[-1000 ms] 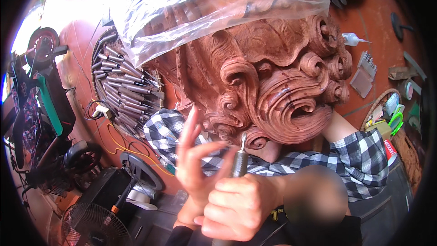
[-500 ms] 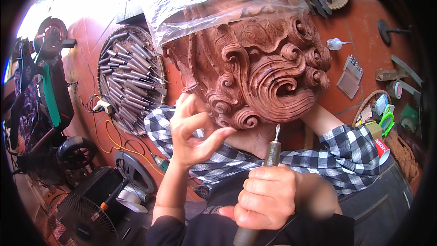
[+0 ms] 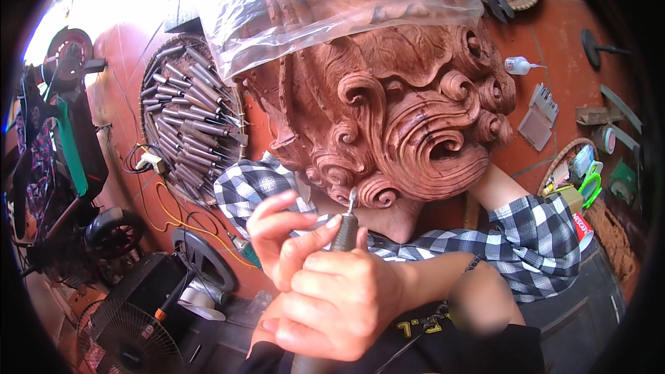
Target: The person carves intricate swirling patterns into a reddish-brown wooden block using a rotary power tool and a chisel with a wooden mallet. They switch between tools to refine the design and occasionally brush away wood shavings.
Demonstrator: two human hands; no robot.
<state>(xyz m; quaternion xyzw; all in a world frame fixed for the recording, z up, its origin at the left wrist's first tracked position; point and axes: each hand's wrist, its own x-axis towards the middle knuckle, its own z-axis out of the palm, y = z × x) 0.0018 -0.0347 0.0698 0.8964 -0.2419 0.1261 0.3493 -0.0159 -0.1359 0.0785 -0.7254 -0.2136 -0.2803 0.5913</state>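
1. Whereas it was well apart earlier, the left hand [image 3: 280, 239], fingers loosely parted, is now beside the rotary handpiece [image 3: 345, 234].
2. Both hands therefore gather there, the right hand [image 3: 339, 298] wrapping its barrel.
3. Scroll-carved wood [image 3: 415, 131] lies beyond them.

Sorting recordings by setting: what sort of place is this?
Probably a carving workshop, likely for wood: a large reddish-brown carving with scrolled relief, a heap of handled tools, and a bit-tipped hand tool in the person's right hand.
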